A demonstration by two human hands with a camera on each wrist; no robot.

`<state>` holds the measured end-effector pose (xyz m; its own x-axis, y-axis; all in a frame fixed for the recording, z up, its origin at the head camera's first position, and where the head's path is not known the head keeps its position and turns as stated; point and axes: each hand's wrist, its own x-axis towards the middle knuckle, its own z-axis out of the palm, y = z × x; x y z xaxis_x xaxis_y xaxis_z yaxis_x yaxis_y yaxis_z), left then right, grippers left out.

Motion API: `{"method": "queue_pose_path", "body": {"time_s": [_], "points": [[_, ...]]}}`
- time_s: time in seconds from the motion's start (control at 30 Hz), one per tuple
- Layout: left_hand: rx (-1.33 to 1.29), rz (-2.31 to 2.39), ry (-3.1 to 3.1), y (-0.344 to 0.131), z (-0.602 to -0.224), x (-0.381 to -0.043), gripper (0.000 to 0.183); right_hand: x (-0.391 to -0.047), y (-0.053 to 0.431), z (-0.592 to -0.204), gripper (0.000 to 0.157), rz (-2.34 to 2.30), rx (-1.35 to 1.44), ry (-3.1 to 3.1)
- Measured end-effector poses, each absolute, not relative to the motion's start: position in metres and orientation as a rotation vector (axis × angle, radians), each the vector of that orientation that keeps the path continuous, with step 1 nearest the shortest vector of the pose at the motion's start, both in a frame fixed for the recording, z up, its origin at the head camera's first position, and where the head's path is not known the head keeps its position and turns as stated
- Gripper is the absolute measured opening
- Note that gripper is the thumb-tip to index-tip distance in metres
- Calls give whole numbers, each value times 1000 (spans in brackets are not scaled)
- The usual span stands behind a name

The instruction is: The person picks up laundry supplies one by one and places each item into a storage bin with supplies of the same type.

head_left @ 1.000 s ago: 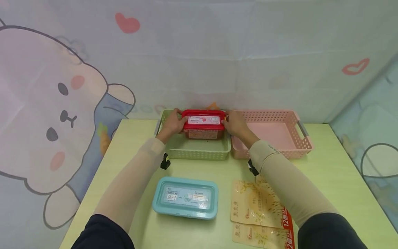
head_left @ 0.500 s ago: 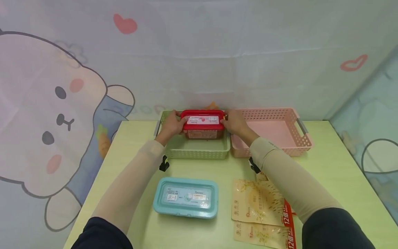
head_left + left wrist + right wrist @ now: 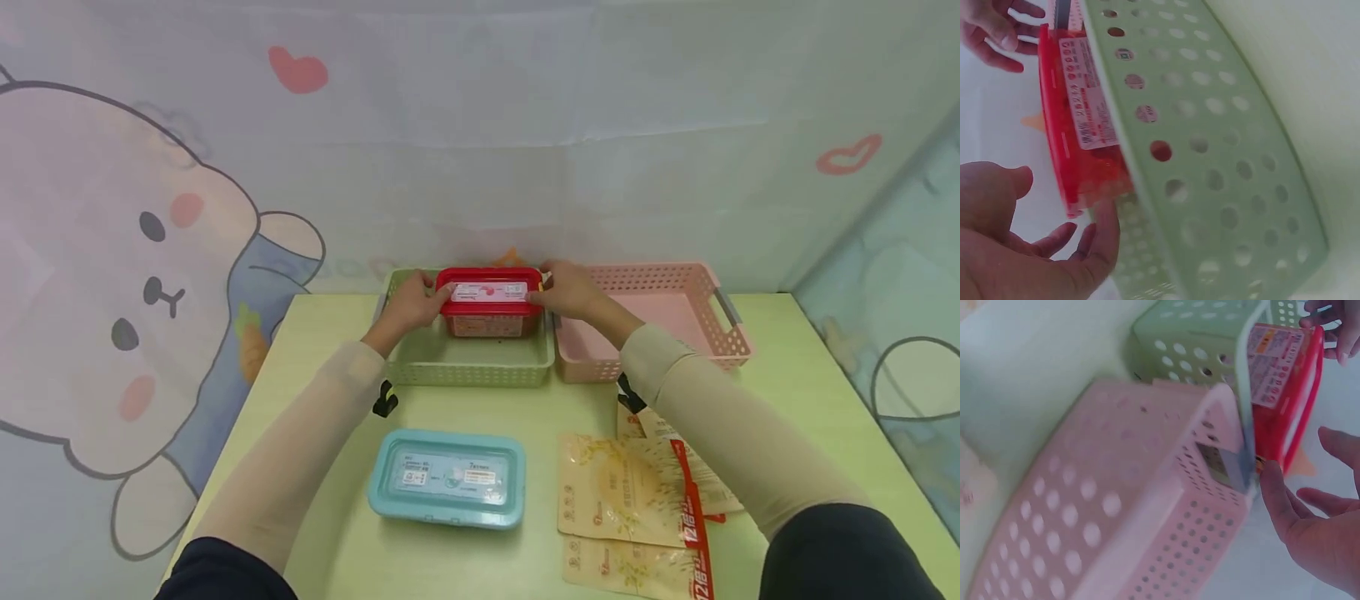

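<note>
In the head view a red-lidded plastic box (image 3: 491, 292) with a label on top stands at the back of the green basket (image 3: 472, 372). My left hand (image 3: 411, 307) is at its left end, and my right hand (image 3: 572, 292) at its right end. In the left wrist view my left thumb (image 3: 1021, 180) stands off the lid, the fingers lying close by the box's corner. The right wrist view has my right hand's fingers (image 3: 1275, 490) spread beside the box, the thumb apart from it. Neither hand grips the box. Contact at the fingertips is hard to tell.
A pink basket (image 3: 652, 368) adjoins the green one on the right. Nearer me lies a light-blue lidded box (image 3: 447, 479). Several flat beige packets (image 3: 622, 492) with red strips overlap to its right, partly under my right arm. A printed cloth (image 3: 465, 125) hangs behind the table.
Both forearms have drawn slightly outward, and my right hand has loosened at the box's end, uncovering more of the beige packets. The red-lidded box stays in place.
</note>
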<state>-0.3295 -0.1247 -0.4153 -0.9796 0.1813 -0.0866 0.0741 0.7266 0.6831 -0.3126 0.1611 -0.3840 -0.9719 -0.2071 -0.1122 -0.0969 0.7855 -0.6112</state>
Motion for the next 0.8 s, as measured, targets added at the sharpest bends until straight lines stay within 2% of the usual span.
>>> {"method": "queue_pose_path", "body": {"time_s": [0.3, 0.53, 0.8], "points": [[323, 951, 2867, -126, -394, -310, 72, -300, 168, -365, 72, -827, -446, 2887], [397, 866, 2884, -130, -393, -311, 88, -296, 177, -367, 76, -796, -549, 2899], [525, 829, 2873, -136, -390, -311, 93, -287, 180, -365, 85, -709, -610, 2926]]}}
